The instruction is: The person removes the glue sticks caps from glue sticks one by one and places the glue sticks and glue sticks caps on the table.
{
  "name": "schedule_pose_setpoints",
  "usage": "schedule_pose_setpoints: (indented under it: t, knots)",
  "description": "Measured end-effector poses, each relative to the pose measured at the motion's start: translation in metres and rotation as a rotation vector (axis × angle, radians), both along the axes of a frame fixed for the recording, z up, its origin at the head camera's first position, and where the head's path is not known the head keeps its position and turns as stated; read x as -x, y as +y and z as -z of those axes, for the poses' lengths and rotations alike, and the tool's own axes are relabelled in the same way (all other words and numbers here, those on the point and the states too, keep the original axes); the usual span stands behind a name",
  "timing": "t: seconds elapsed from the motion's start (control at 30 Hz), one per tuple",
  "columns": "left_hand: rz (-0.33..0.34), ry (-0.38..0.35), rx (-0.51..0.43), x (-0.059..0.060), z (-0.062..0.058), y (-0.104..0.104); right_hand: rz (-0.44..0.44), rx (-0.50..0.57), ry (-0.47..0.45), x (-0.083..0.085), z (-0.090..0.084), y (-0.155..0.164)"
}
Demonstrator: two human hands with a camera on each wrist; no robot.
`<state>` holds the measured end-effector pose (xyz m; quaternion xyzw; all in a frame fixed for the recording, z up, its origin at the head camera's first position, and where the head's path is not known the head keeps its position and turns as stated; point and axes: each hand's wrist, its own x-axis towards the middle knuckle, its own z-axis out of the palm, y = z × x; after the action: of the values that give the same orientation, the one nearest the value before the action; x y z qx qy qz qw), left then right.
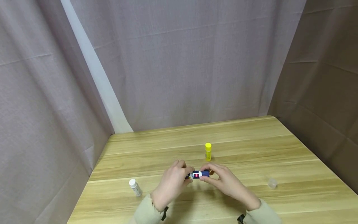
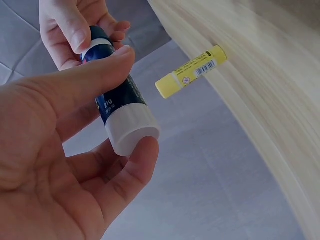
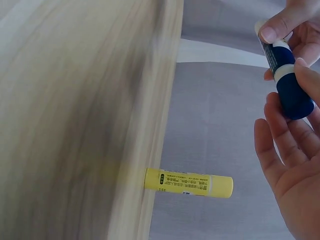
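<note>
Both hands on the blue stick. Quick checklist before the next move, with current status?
1. Left hand gripping the blue glue stick at its labelled, white-based end: ok.
2. Right hand holding the plain blue end: ok.
3. Plain blue end fully seated against the white band: cannot tell.
4. Yellow glue stick upright, not held: ok.
5. White tube standing apart from the left hand: ok.
6. One hand free for other items: not ok, both are occupied.
</note>
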<state>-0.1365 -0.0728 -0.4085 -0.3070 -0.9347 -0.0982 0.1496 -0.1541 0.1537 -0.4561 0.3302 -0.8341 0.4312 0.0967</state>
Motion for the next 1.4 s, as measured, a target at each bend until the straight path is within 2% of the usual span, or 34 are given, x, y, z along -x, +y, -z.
schedule_pose_setpoints:
  t: [0.3, 0.47, 0.67, 1.07, 1.17, 1.4]
  knots:
    - [0.004, -0.013, -0.017, -0.0028, 0.003, -0.0006, 0.004, -0.02, -0.043, -0.0009, 0.0001, 0.0021]
    - [-0.001, -0.048, -0.018, -0.0033, 0.0017, -0.0008, 0.015, -0.042, -0.037, -0.0001, 0.003, 0.0039]
    - [-0.004, -0.09, -0.01, -0.0044, 0.002, -0.0023, -0.003, -0.02, -0.026, -0.0026, 0.0073, 0.0048]
    - [-0.001, -0.076, -0.019, -0.0035, 0.0019, -0.0033, -0.022, 0.017, 0.027, -0.0016, 0.0063, 0.0039]
    - [-0.001, -0.066, -0.021, -0.003, 0.0022, -0.0038, -0.02, 0.009, 0.018, -0.0015, 0.005, 0.0047]
    - [0.001, -0.045, -0.018, -0.0022, 0.0007, -0.0044, 0.023, -0.036, -0.074, -0.0022, 0.0034, 0.0052]
